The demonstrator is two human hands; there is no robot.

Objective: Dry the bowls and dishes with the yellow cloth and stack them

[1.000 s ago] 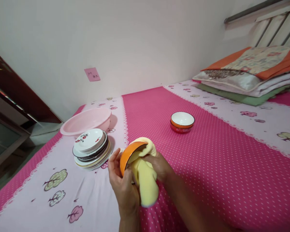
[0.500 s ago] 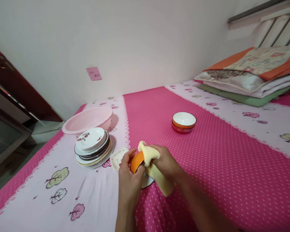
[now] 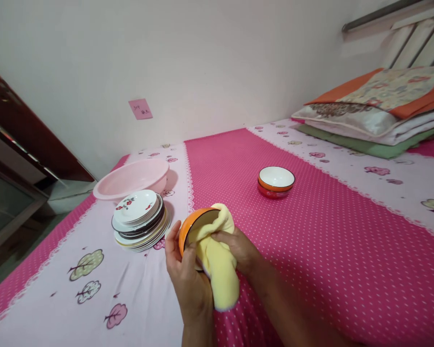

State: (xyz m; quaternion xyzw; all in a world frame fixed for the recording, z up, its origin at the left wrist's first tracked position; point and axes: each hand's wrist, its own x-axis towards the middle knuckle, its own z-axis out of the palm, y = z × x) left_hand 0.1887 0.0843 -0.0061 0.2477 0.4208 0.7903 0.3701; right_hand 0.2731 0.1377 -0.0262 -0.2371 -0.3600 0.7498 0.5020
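An orange bowl (image 3: 197,220) with a dark rim is tilted on its side, its inside turned toward the right. My left hand (image 3: 188,262) grips its left edge, thumb on the rim and fingers behind. A pale yellow cloth (image 3: 219,267) is bunched over the bowl's right rim and into its inside, with one end hanging down. My right hand (image 3: 240,248) is closed on that cloth at the bowl's right side. Behind the bowl and hands, a small white dish is almost wholly hidden.
Stacked plates (image 3: 141,221) stand at the left, before a pink basin (image 3: 130,178). Two nested bowls (image 3: 276,182), orange over red, sit right of centre on the pink bedspread (image 3: 329,250). Folded bedding (image 3: 379,111) lies at the far right. A pink note (image 3: 140,109) is on the wall.
The bowl has turned so that its inside shows more, and it has shifted left with my left hand. The cloth now reaches inside the bowl, its loose end hanging further left.
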